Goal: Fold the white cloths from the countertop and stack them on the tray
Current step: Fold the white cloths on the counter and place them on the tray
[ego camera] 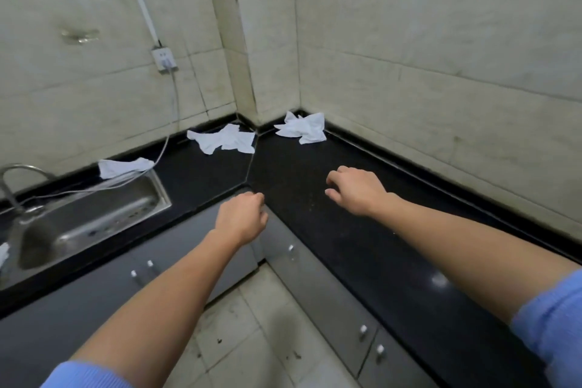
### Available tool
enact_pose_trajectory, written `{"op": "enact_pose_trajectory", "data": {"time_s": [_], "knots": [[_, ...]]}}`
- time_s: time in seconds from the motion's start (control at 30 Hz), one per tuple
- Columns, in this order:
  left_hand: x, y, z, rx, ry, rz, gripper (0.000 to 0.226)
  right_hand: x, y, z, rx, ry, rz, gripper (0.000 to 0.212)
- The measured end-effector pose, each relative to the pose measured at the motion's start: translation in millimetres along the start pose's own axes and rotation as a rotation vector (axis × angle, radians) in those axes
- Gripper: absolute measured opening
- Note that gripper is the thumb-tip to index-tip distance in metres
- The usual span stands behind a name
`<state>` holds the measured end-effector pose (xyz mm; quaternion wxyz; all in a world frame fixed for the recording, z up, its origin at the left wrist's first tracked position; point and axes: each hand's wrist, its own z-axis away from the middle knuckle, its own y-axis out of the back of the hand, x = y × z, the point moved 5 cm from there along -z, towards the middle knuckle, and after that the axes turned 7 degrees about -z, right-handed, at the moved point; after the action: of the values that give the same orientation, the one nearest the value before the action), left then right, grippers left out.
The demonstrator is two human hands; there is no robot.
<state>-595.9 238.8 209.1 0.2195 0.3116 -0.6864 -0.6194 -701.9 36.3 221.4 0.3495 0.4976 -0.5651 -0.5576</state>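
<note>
1. Three white cloths lie crumpled on the black worktop (362, 230). One cloth (303, 128) sits in the far corner where the walls meet, a second cloth (224, 142) lies just left of the worktop seam, and a third cloth (124, 167) rests at the far rim of the sink (94, 217), touching a cable.
2. None of them looks folded yet, and we see no tray in view, so we judge the task to be at its start.
3. Our right hand (356, 190) hovers over the worktop, fingers curled loosely and holding nothing. The corner cloth lies beyond it, farther away and slightly left.
4. Our left hand (244, 217) hangs over the near edge of the worktop, also loosely curled and empty. The second cloth lies almost straight beyond it.
5. The relation that matters: the right hand is nearer the corner cloth and the left hand nearer the second one. The second cloth's long axis runs left to right, across our reach. The cloth by the sink is well apart from both hands.
</note>
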Motion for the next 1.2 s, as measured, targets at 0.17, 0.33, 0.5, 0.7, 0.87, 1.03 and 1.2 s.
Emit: {"op": "enact_pose_trajectory", "data": {"time_s": [0.17,0.33,0.5,0.7,0.87,1.03,1.2], "knots": [[-49,-29,-41,-0.019,0.020,-0.005,0.028,-19,-33,-77,-0.037,0.027,-0.007,0.031],[-109,-55,-106,-0.051,0.043,-0.001,0.025,-29,-72,-176,-0.063,0.035,-0.039,0.032],[-180,-70,-170,-0.089,0.094,0.016,0.020,-46,-101,-275,-0.111,0.043,-0.071,0.033],[-255,-88,-227,-0.107,0.138,0.018,0.023,-80,-122,-371,-0.176,0.073,-0.056,0.032],[-314,-115,-282,-0.122,0.108,0.049,0.022,-101,-148,-438,-0.187,0.027,-0.055,0.031],[-363,-142,-340,-0.146,0.036,0.087,0.020,-109,-182,-497,-0.228,-0.092,-0.080,0.029],[-391,-167,-392,-0.182,-0.013,0.120,0.018,-105,-204,-530,-0.255,-0.193,-0.108,0.026]]}}
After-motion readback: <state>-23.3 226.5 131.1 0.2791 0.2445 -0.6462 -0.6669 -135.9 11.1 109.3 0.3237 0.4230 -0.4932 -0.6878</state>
